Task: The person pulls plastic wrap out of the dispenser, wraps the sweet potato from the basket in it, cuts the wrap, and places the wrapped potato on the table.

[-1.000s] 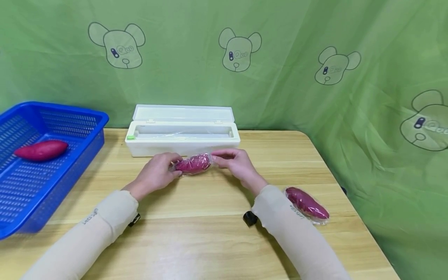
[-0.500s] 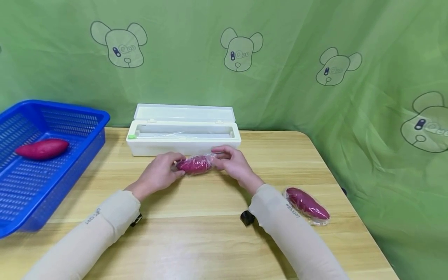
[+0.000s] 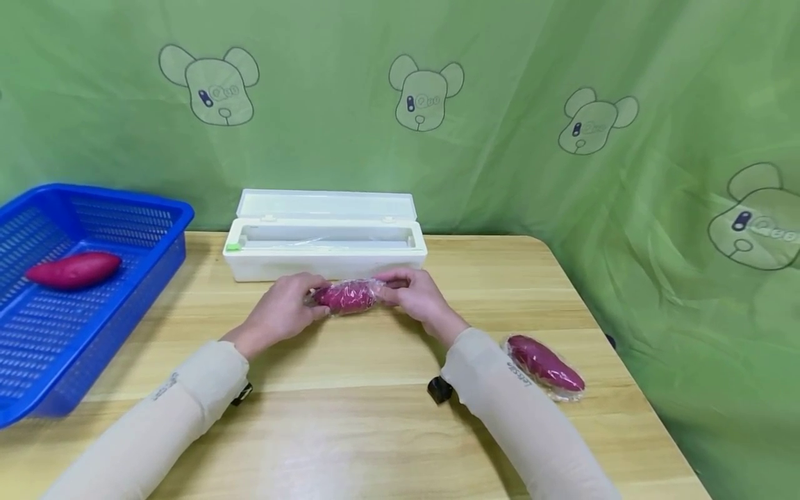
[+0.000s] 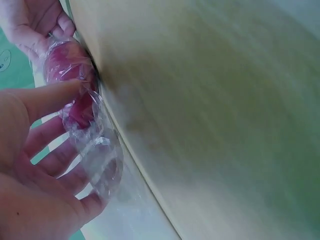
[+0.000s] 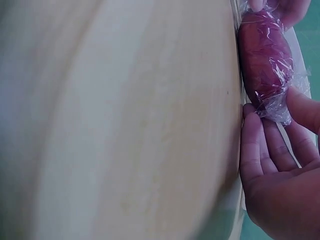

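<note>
A purple-red sweet potato [image 3: 346, 297] in crinkled cling film lies crosswise between both hands, in front of the white box. My left hand [image 3: 284, 305] holds its left end, the thumb on one side and the fingers on the other. Loose film [image 4: 102, 160] bunches out past that end, over the left fingers in the left wrist view. At the other end my right hand [image 3: 420, 297] pinches the film-covered tip, its thumb pressed against the gathered film [image 5: 277, 107] and its fingers beneath, as the right wrist view shows.
Behind the hands stands a white cling film box [image 3: 325, 267], lid raised, film across its opening. A blue basket [image 3: 144, 271] at left holds one bare sweet potato [image 3: 73, 270]. Another wrapped sweet potato [image 3: 546, 364] lies beside the right forearm, near the table's [image 3: 350, 430] right edge.
The right thumb and fingers have moved inward from the film's outstretched tail onto the sweet potato's right end, and the film there is folded in. The left hand has barely moved.
</note>
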The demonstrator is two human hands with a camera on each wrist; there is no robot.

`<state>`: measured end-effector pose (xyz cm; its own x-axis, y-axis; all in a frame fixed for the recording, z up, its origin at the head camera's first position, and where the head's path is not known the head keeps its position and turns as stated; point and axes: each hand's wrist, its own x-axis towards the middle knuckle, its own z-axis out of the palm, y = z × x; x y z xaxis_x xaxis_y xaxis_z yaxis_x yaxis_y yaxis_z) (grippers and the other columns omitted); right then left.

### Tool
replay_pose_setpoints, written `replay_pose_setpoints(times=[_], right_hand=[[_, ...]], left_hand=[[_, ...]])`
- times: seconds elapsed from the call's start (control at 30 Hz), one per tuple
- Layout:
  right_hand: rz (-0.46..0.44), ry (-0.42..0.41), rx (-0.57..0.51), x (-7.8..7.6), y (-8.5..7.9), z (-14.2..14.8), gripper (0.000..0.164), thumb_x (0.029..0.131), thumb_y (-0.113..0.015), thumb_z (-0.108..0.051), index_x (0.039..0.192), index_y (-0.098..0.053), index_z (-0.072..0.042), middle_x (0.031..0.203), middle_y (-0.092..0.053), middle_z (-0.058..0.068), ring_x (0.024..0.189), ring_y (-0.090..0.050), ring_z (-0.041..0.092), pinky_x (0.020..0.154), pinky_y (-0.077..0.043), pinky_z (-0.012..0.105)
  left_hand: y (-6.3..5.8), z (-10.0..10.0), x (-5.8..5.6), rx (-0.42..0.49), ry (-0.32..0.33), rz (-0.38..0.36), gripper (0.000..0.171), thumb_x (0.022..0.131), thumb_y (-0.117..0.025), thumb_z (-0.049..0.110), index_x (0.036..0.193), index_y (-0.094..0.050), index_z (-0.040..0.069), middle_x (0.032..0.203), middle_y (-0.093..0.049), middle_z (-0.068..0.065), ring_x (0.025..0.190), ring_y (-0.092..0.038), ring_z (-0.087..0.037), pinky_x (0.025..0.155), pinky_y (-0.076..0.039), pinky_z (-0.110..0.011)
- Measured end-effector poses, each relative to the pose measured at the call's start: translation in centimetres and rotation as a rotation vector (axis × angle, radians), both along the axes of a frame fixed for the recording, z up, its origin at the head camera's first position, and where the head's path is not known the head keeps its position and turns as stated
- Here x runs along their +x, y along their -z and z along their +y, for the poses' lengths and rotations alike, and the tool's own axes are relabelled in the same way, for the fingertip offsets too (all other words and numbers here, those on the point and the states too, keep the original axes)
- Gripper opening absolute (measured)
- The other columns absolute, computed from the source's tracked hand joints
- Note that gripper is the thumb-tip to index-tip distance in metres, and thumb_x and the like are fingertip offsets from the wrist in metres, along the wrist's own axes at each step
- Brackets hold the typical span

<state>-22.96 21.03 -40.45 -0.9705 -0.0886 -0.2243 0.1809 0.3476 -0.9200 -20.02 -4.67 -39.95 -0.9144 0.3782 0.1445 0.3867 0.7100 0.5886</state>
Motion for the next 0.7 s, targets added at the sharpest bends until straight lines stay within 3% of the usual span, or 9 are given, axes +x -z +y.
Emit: replay_pose_setpoints(times=[0.17,0.23,0.37,0.47,0.6,0.7], right_hand=[[0.019,-0.012,0.023,0.1,0.2,0.1,0.032,0.095,-0.082,-0.018,0.126,-0.077,-0.013,0.127,-0.077,0.009,0.114,-0.070,0.023,0.099,-0.059,0.034],[0.027,-0.007,0.036,0.1,0.3,0.2,0.032,0.095,-0.083,-0.018,0.126,-0.077,-0.013,0.128,-0.077,0.009,0.117,-0.070,0.024,0.102,-0.058,0.036],[0.029,-0.007,0.054,0.0,0.3,0.2,0.032,0.095,-0.083,-0.020,0.126,-0.078,-0.014,0.129,-0.076,0.007,0.119,-0.068,0.025,0.103,-0.055,0.037],[0.031,-0.014,0.057,0.0,0.3,0.2,0.031,0.096,-0.082,-0.019,0.126,-0.077,-0.013,0.128,-0.076,0.008,0.117,-0.067,0.024,0.100,-0.055,0.035],[0.046,-0.019,0.067,0.0,0.3,0.1,0.030,0.096,-0.082,-0.017,0.126,-0.077,-0.011,0.126,-0.076,0.010,0.112,-0.068,0.023,0.094,-0.056,0.030],[0.057,-0.023,0.080,0.0,0.3,0.0,0.030,0.096,-0.082,-0.018,0.125,-0.077,-0.011,0.124,-0.076,0.010,0.111,-0.068,0.022,0.092,-0.055,0.029]], left_hand=[[-0.3,-1.6,0.5,0.029,-0.029,-0.065,0.063,0.099,-0.079,0.028,0.149,-0.058,-0.003,0.151,-0.061,-0.026,0.142,-0.057,-0.048,0.122,-0.043,-0.064],[-0.5,-2.4,0.6,0.016,-0.048,-0.076,0.062,0.103,-0.073,0.032,0.150,-0.056,-0.006,0.152,-0.060,-0.029,0.143,-0.055,-0.050,0.122,-0.041,-0.066],[-0.5,-4.1,0.6,-0.042,-0.114,-0.110,0.040,0.111,-0.054,0.027,0.133,-0.069,-0.004,0.129,-0.069,-0.026,0.127,-0.057,-0.047,0.110,-0.041,-0.063],[-0.1,-5.2,0.3,-0.048,-0.146,-0.141,0.033,0.109,-0.048,0.020,0.111,-0.076,0.002,0.104,-0.069,-0.016,0.109,-0.056,-0.037,0.095,-0.038,-0.056],[-0.1,-6.2,0.0,0.102,-0.141,-0.297,0.035,0.108,-0.048,0.020,0.119,-0.073,-0.002,0.102,-0.071,-0.013,0.094,-0.059,-0.026,0.086,-0.047,-0.043],[-0.4,-6.6,-0.1,0.273,-0.154,-0.448,0.042,0.112,-0.043,0.020,0.138,-0.062,-0.007,0.120,-0.068,-0.018,0.095,-0.063,-0.020,0.082,-0.055,-0.031]])
